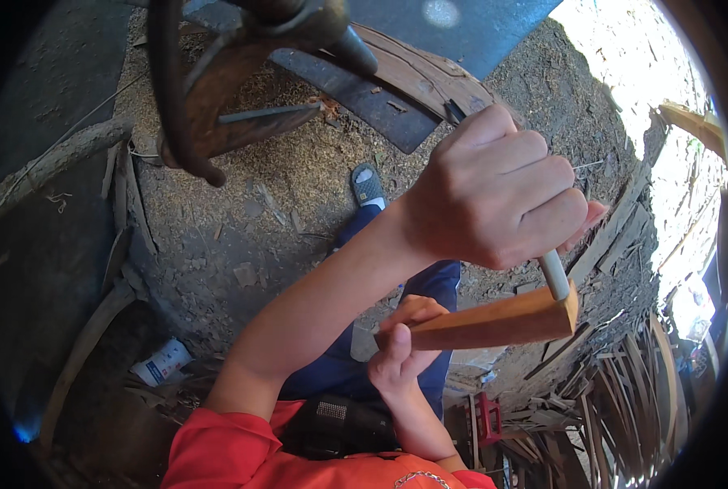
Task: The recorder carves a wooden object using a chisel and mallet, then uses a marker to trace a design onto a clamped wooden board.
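Observation:
From the left sleeve, my left arm reaches across to the upper right. My left hand (pixel 502 191) is closed in a fist around a grey metal rod (pixel 553 275). Beyond the knuckles a dark pointed tip (pixel 455 110) shows against a curved wooden board (pixel 417 65); it looks like the rod's other end, though the fist hides the join. Low in the middle, my right hand (pixel 404 346) is closed on the narrow end of a tapered wooden bar (pixel 494 320). The bar's thicker end meets the rod's lower end in view; whether they press together I cannot tell.
A rusty iron clamp or stand (pixel 241 90) looms at the upper left, beside a dark metal plate (pixel 364 98). Wood strips (pixel 616 391) pile at the lower right, near a red object (pixel 488 420). Shavings cover the ground. A white container (pixel 162 363) lies left.

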Demonstrator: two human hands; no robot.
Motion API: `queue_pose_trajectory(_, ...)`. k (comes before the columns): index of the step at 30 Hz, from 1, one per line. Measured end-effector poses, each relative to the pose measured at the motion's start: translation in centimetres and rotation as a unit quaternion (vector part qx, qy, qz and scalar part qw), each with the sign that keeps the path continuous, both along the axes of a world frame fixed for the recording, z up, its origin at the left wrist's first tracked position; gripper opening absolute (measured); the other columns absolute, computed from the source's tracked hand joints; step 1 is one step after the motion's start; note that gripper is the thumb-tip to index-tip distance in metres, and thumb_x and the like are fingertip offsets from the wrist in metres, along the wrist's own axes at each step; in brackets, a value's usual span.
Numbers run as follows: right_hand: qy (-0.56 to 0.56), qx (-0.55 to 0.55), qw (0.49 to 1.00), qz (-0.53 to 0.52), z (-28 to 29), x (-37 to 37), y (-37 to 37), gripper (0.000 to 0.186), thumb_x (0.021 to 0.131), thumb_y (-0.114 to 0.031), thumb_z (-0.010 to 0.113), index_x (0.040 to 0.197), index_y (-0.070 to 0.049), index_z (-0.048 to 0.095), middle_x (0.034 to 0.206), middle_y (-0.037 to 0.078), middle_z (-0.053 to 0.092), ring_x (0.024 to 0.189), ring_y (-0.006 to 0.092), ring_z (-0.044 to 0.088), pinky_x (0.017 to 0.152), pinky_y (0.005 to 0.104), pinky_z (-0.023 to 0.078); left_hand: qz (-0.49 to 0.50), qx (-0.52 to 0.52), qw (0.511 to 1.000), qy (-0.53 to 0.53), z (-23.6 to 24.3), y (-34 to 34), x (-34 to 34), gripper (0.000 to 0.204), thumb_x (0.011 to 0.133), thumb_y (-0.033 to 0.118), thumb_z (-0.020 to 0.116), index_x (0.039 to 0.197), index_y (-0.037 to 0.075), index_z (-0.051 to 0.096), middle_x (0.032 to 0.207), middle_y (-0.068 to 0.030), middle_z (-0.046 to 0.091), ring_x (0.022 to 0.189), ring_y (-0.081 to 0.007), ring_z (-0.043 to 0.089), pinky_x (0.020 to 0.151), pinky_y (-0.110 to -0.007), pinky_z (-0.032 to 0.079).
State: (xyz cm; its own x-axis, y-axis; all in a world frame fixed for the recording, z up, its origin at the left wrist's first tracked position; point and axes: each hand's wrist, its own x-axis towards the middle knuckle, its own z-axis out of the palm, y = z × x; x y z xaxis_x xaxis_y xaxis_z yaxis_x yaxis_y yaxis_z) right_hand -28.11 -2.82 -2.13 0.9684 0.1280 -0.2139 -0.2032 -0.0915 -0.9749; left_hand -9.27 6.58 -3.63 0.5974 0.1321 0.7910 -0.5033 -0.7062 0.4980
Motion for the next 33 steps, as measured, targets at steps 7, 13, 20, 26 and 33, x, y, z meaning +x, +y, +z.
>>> queue_pose_trajectory(7, -0.115, 0.019, 0.989, -0.085, -0.3, -0.1, 0.7, 0.036, 0.097, -0.038, 0.053, 0.107, -0.008, 0.035, 0.075, 0.005, 0.054, 0.063, 0.0141, 0.049, 0.067, 0.03, 0.038, 0.003, -0.015, 1.0, -0.024, -0.3, 0.1, 0.1, 0.035, 0.076, 0.017, 0.072, 0.058, 0.014, 0.042, 0.056, 0.003, 0.038, 0.049, -0.0134, 0.041, 0.05, -0.029, 0.029)
queue_pose_trajectory(13, -0.058, 0.017, 0.993, -0.105, 1.2, 0.9, 1.7, 0.033, 0.098, -0.037, 0.051, 0.106, -0.009, 0.036, 0.073, 0.004, 0.053, 0.061, 0.0125, 0.047, 0.067, 0.0287, 0.037, -0.002, -0.002, 1.0, -0.015, -0.4, 0.3, 0.0, 0.035, 0.077, 0.018, 0.071, 0.058, 0.014, 0.042, 0.056, 0.0031, 0.037, 0.05, -0.0132, 0.041, 0.05, -0.03, 0.03)
queue_pose_trajectory(20, -0.138, 0.049, 0.964, -0.22, 1.7, 1.8, 2.1, 0.029, 0.093, -0.032, 0.053, 0.103, -0.007, 0.042, 0.063, 0.003, 0.051, 0.058, 0.0118, 0.047, 0.072, 0.0287, 0.037, 0.009, -0.009, 0.999, -0.042, -0.5, 0.3, 0.5, 0.033, 0.07, 0.012, 0.074, 0.056, 0.013, 0.044, 0.055, 0.0022, 0.041, 0.044, -0.0138, 0.038, 0.047, -0.028, 0.026)
queue_pose_trajectory(26, 0.013, 0.049, 0.994, -0.092, 1.0, 1.2, 1.5, 0.032, 0.092, -0.031, 0.055, 0.104, -0.008, 0.038, 0.066, 0.004, 0.05, 0.055, 0.0126, 0.045, 0.065, 0.0277, 0.038, 0.031, 0.01, 0.999, -0.004, -0.5, 0.1, 0.3, 0.034, 0.075, 0.017, 0.072, 0.058, 0.014, 0.043, 0.057, 0.0033, 0.038, 0.051, -0.0134, 0.042, 0.053, -0.03, 0.031)
queue_pose_trajectory(33, -0.034, 0.053, 0.985, -0.164, 1.2, 1.6, 2.1, 0.036, 0.094, -0.042, 0.057, 0.102, -0.011, 0.039, 0.063, 0.0, 0.049, 0.056, 0.0111, 0.047, 0.067, 0.0285, 0.037, 0.044, 0.019, 0.999, -0.021, -0.8, 0.2, 0.8, 0.033, 0.077, 0.019, 0.071, 0.059, 0.015, 0.043, 0.056, 0.0039, 0.038, 0.051, -0.0127, 0.042, 0.053, -0.03, 0.03)
